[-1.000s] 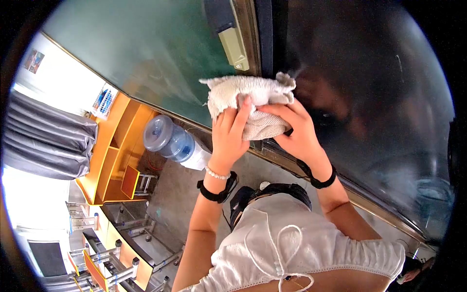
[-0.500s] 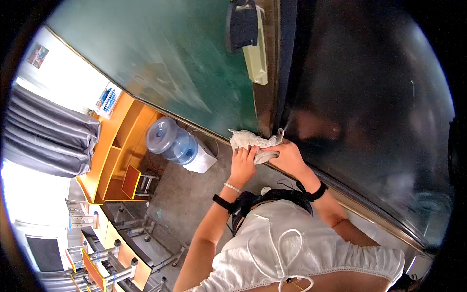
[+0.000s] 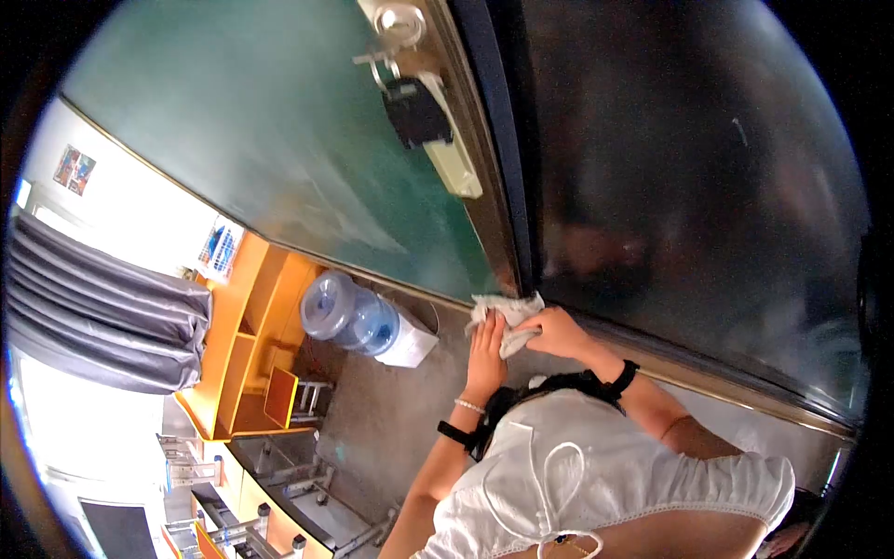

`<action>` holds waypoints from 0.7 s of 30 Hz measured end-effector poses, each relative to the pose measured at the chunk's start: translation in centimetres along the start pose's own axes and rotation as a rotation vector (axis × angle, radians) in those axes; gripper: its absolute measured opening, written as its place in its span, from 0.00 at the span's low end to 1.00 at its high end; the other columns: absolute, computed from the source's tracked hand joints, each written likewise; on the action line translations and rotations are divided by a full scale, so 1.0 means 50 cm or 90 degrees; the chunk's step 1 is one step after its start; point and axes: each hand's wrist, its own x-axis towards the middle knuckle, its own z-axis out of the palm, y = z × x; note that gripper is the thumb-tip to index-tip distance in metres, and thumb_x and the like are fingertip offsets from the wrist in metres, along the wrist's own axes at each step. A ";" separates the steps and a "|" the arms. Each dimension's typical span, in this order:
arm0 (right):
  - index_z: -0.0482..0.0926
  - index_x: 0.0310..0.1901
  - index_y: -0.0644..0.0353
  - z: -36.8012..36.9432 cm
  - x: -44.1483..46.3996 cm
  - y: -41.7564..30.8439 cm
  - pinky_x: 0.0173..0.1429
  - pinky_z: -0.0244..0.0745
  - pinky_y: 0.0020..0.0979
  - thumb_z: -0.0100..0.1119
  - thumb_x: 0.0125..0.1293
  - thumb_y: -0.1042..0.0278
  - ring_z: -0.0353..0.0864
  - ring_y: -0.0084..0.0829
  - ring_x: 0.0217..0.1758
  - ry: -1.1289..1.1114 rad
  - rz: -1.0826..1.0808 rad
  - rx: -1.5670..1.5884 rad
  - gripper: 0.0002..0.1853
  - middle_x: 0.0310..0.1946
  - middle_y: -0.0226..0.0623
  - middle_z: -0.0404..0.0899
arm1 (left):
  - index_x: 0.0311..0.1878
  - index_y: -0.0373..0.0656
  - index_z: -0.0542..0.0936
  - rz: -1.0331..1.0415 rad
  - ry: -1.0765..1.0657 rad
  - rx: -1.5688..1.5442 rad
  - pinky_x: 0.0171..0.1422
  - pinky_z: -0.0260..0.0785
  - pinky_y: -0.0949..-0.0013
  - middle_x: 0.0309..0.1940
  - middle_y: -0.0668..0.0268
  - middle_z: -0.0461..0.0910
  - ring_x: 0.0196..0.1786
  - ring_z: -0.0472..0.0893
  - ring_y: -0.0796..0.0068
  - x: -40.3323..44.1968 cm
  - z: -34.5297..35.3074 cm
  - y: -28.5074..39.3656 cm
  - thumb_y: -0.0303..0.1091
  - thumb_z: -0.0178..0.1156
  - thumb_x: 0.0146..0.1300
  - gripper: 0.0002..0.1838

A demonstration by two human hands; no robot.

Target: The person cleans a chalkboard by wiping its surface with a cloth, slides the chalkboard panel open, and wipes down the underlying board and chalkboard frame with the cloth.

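A crumpled pale grey cloth [image 3: 507,307] lies against the lower edge of the green chalkboard [image 3: 307,177], at its corner beside the dark screen [image 3: 670,168]. My left hand [image 3: 486,352] presses on the cloth from the left, its fingers pointing up over it. On the other side, my right hand [image 3: 557,332] grips the cloth's right part with bent fingers. Both hands are close together, and the cloth bunches between them. Part of the cloth is hidden under my fingers.
Above the hands, a lock [image 3: 399,28] with a key and black fob [image 3: 416,112] sits on the board's frame. A water dispenser with a blue bottle [image 3: 349,317] stands left. Beyond it are an orange cabinet [image 3: 244,326], a grey curtain [image 3: 107,307] and desks [image 3: 265,522].
My view has shifted, so the board and its frame appear tilted and the lock with its key has come into view. The cloth is bunched more tightly between my hands, still at the board's lower edge.
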 end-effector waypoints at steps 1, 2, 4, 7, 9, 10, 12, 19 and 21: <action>0.82 0.38 0.55 -0.019 -0.008 -0.045 0.39 0.73 0.34 0.59 0.41 0.67 0.78 0.45 0.30 0.033 0.011 -0.005 0.17 0.28 0.47 0.78 | 0.67 0.38 0.51 -0.017 0.016 -0.088 0.70 0.42 0.51 0.67 0.48 0.48 0.69 0.48 0.48 0.016 -0.018 0.024 0.14 0.45 0.43 0.41; 0.82 0.38 0.55 -0.037 -0.012 -0.077 0.40 0.73 0.34 0.59 0.40 0.66 0.78 0.44 0.32 0.053 0.006 -0.011 0.18 0.31 0.47 0.79 | 0.67 0.37 0.50 -0.017 0.051 -0.138 0.71 0.41 0.53 0.67 0.48 0.48 0.69 0.47 0.48 0.036 -0.042 0.055 0.14 0.45 0.43 0.41; 0.82 0.39 0.54 -0.090 -0.011 -0.144 0.42 0.73 0.33 0.60 0.39 0.68 0.78 0.43 0.36 0.114 -0.080 -0.054 0.19 0.36 0.47 0.78 | 0.67 0.36 0.50 -0.003 0.098 -0.174 0.71 0.39 0.54 0.67 0.47 0.47 0.70 0.45 0.48 0.073 -0.084 0.090 0.16 0.46 0.46 0.39; 0.81 0.38 0.58 -0.162 0.019 -0.210 0.46 0.73 0.33 0.58 0.39 0.79 0.78 0.42 0.39 0.235 -0.269 0.007 0.19 0.35 0.43 0.78 | 0.66 0.36 0.52 0.051 0.201 -0.107 0.71 0.37 0.53 0.67 0.46 0.47 0.70 0.45 0.45 0.148 -0.160 0.138 0.19 0.45 0.49 0.36; 0.81 0.37 0.61 -0.196 0.035 -0.253 0.46 0.73 0.32 0.58 0.38 0.82 0.78 0.41 0.40 0.275 -0.287 0.020 0.18 0.36 0.42 0.78 | 0.65 0.36 0.55 0.111 0.242 -0.069 0.70 0.38 0.51 0.66 0.45 0.48 0.69 0.46 0.44 0.193 -0.226 0.171 0.18 0.45 0.49 0.35; 0.80 0.37 0.61 -0.203 0.039 -0.269 0.46 0.73 0.31 0.59 0.38 0.82 0.78 0.41 0.41 0.281 -0.263 0.058 0.18 0.36 0.42 0.78 | 0.65 0.37 0.55 0.135 0.250 -0.062 0.70 0.38 0.51 0.66 0.45 0.48 0.69 0.46 0.44 0.208 -0.247 0.175 0.18 0.45 0.49 0.35; 0.80 0.36 0.61 -0.198 0.050 -0.280 0.46 0.72 0.31 0.60 0.38 0.82 0.78 0.40 0.41 0.280 -0.249 0.073 0.17 0.37 0.43 0.78 | 0.65 0.37 0.56 0.147 0.253 -0.078 0.70 0.39 0.50 0.66 0.45 0.49 0.69 0.47 0.43 0.212 -0.246 0.148 0.18 0.46 0.49 0.35; 0.81 0.35 0.60 -0.175 0.053 -0.227 0.46 0.72 0.30 0.61 0.38 0.80 0.79 0.38 0.40 0.233 -0.225 0.104 0.16 0.35 0.41 0.79 | 0.63 0.37 0.56 0.136 0.259 0.027 0.66 0.46 0.46 0.62 0.40 0.55 0.63 0.55 0.35 0.175 -0.180 0.093 0.22 0.50 0.49 0.34; 0.82 0.35 0.58 -0.158 0.053 -0.195 0.45 0.72 0.30 0.60 0.38 0.80 0.79 0.37 0.38 0.215 -0.221 0.105 0.17 0.34 0.41 0.80 | 0.61 0.36 0.58 0.141 0.265 0.084 0.60 0.53 0.43 0.57 0.39 0.60 0.58 0.60 0.33 0.161 -0.145 0.066 0.25 0.53 0.49 0.32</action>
